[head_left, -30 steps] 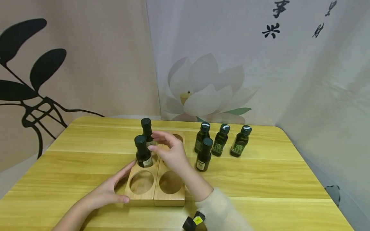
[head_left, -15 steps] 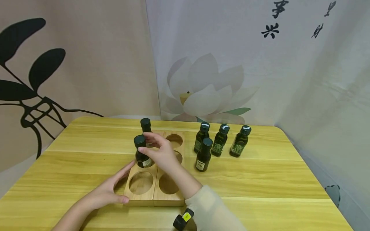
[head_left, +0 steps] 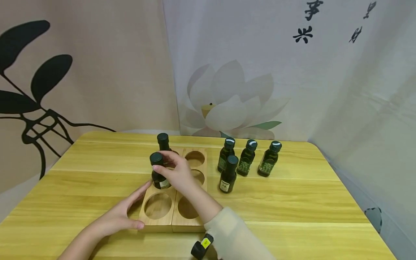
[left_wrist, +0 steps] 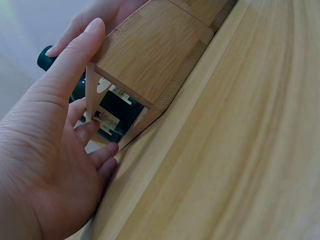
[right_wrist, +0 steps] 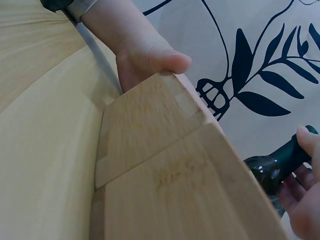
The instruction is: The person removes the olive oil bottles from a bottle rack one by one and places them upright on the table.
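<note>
On a yellow wood table (head_left: 292,207), a dark bottle (head_left: 159,178) stands upright in the middle hole of the left row of a wooden rack (head_left: 156,228). The right hand (head_left: 179,176) is nearer its top and pinches its neck from the right. The left hand (head_left: 121,215), loosely spread, touches the rack's left side.

There are six dark bottles (head_left: 227,178). Two stand in the wooden blocks (head_left: 158,228), and four stand on one bench (head_left: 292,216). Three bottles have a white mark on the cap. The two blocks have six round holes (head_left: 158,206), three each. I count two hands (head_left: 121,215), one big flower (head_left: 232,101) and four black letters (head_left: 303,35).
</note>
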`<state>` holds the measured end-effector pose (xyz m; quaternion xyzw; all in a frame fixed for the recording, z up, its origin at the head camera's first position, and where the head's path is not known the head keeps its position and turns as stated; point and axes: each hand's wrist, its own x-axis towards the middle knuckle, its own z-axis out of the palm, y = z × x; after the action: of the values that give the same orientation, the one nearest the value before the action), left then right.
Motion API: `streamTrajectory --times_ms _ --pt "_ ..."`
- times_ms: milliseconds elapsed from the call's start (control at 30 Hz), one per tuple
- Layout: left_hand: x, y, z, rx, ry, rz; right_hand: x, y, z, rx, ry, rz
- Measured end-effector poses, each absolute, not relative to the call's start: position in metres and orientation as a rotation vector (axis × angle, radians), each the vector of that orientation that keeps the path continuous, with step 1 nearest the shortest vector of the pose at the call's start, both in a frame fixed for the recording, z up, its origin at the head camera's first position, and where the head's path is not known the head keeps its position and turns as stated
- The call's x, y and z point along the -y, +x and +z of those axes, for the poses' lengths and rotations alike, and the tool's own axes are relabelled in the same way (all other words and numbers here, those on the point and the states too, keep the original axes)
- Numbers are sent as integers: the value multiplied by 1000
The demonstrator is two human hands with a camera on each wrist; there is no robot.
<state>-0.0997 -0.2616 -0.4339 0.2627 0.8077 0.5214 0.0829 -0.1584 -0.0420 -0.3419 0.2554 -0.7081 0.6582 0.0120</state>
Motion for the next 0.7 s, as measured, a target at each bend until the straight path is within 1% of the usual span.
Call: streamTrajectory --times_ms 200,433,700 --pt "263 -100 -434 -2412 792 1553 43 -158 -341 2207 783 2045" --pt "263 -100 -434 -2400 782 1550 47 -176 -365 2186 745 2039" --pt "263 -100 -433 -2391 783 1557 44 -178 -361 2148 797 1986"
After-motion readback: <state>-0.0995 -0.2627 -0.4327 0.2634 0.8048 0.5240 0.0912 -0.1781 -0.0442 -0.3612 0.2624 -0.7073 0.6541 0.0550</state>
